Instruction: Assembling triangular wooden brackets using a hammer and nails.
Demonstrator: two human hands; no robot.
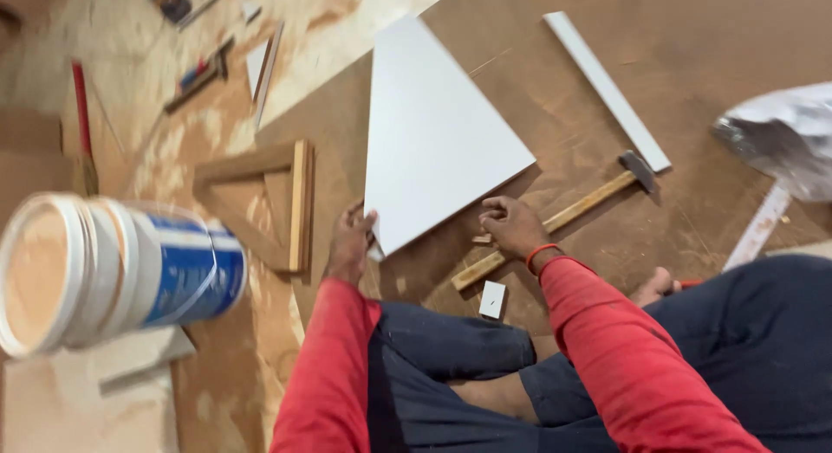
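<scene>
The left hand (351, 239) pinches the bottom corner of the white triangular panel (429, 132), which lies flat on a brown board (693, 55) on the floor. How its fingers close under the edge is hidden. The right hand (511, 226) sits curled, fingers pressed together, just beside the panel's lower edge, over a small wood block (482, 240) and the hammer (555, 219) handle; whether it holds anything cannot be told. A white strip (607, 89) lies well apart. The tub (104, 267) at left is blurred.
</scene>
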